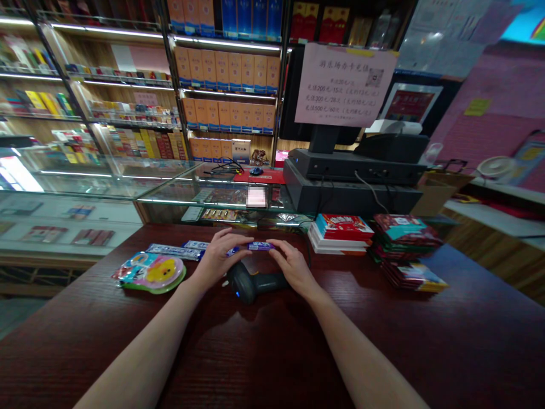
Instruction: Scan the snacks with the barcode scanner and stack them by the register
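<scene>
A narrow purple wrapped pack point(261, 246) is held level between my two hands, its printed side partly in view. My left hand point(219, 254) is closed on its left end, fingers over the top and thumb below. The fingertips of my right hand point(293, 266) pinch the right end. Just below them a black handheld barcode scanner point(251, 286) lies on its side, a small blue light lit on its head. My right hand partly covers its handle. Left of my left hand lie long blue-and-white packs point(170, 250) and a colourful carded package with a yellow cartoon face point(153, 272).
On the dark wooden table point(264, 358), red-and-white boxes point(340, 234) and stacked flat packets point(406, 238) stand to the right. Behind are a glass display counter point(170, 196), a black register point(353, 182) and a monitor carrying a paper sign point(340, 85). Stocked shelves point(225, 79) line the back.
</scene>
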Motion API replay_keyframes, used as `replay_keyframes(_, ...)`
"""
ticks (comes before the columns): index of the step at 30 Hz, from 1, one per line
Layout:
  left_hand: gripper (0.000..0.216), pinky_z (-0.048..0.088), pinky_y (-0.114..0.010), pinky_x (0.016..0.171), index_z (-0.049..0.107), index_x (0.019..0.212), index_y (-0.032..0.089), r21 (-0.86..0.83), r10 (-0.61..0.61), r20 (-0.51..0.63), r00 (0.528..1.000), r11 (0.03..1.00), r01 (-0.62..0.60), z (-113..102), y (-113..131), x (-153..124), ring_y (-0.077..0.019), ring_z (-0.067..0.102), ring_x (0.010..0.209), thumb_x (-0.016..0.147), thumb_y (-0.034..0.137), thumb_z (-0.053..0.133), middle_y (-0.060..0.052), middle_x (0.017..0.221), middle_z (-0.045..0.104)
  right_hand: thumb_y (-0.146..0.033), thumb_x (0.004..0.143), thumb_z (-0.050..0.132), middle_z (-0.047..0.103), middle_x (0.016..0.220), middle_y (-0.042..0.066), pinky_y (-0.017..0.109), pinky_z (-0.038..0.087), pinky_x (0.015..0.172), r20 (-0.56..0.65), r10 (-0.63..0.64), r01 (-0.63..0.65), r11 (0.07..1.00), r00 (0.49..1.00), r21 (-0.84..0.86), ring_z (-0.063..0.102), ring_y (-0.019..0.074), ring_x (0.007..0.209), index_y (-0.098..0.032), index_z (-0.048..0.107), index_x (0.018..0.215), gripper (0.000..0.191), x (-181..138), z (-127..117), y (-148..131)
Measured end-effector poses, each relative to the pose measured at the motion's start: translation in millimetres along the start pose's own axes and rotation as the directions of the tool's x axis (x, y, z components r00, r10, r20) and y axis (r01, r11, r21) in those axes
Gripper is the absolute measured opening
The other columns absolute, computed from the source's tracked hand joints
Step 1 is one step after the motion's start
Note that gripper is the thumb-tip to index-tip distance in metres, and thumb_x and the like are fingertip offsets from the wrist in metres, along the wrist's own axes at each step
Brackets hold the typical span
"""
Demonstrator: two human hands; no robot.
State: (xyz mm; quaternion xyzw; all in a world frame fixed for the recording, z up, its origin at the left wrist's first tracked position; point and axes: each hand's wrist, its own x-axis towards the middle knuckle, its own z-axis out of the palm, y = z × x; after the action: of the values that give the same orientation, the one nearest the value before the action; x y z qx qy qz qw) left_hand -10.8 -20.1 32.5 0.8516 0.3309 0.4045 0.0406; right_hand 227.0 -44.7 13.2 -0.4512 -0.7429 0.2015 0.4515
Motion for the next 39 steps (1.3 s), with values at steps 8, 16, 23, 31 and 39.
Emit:
replay_keyframes(8,0.025,0.028,-0.050,0.119,0.070,0.114,0.027,0.018,-0.044,0.009,0.999,0.999,0.044,0,4,1,-0.0194,0.070,0.103,0.092,0.039,0.063,-0.002,0.110,0.077,-0.031,0.098,0.053,0.071,0.120,0.006,0.036,0.048,0.099,-0.006,-0.004,0.003,1.000,1.000,-0.030,0.066,0.0210,0.111,-0.027,0.065,0.127,0.032,-1,2,5)
replay_keyframes(16,0.023,0.014,-0.054,0.124,0.070,0.111,0.028,0.031,-0.130,-0.058,0.990,0.991,0.132,-2,-6,0,-0.0195,0.072,0.097,0.090,0.037,0.065,0.000,0.106,0.078,-0.029,0.095,0.058,0.072,0.116,0.007,0.037,0.048,0.099,0.039,0.002,-0.001,1.000,0.999,-0.026,0.068,0.0197,0.105,-0.024,0.055,0.139,0.045,-5,1,-1)
replay_keyframes(23,0.022,0.016,-0.054,0.123,0.071,0.108,0.028,0.015,-0.235,-0.081,0.969,0.971,0.237,-2,-22,-5,-0.0203,0.072,0.094,0.089,0.038,0.067,-0.001,0.102,0.079,-0.044,0.088,0.070,0.072,0.118,0.004,0.041,0.040,0.104,0.338,-0.035,0.082,0.989,0.940,-0.126,0.064,0.0233,0.114,-0.030,0.057,0.137,0.053,-14,-15,-20)
replay_keyframes(31,0.022,0.020,-0.053,0.122,0.072,0.106,0.027,0.006,-0.309,-0.144,0.940,0.950,0.313,0,-30,-9,-0.0213,0.073,0.095,0.088,0.039,0.068,0.000,0.105,0.079,-0.050,0.070,0.085,0.068,0.123,0.007,0.042,0.038,0.100,0.528,-0.044,0.208,0.944,0.848,-0.255,0.061,0.0276,0.113,-0.029,0.051,0.143,0.083,-15,-18,-24)
replay_keyframes(39,0.020,0.025,-0.051,0.121,0.073,0.105,0.031,0.013,-0.357,-0.187,0.915,0.931,0.365,1,-38,-11,-0.0225,0.072,0.102,0.087,0.038,0.068,0.001,0.110,0.078,-0.035,0.081,0.077,0.068,0.118,0.006,0.038,0.040,0.096,0.523,-0.046,0.236,0.924,0.851,-0.302,0.060,0.0244,0.109,-0.025,0.061,0.130,0.053,-18,-12,-20)
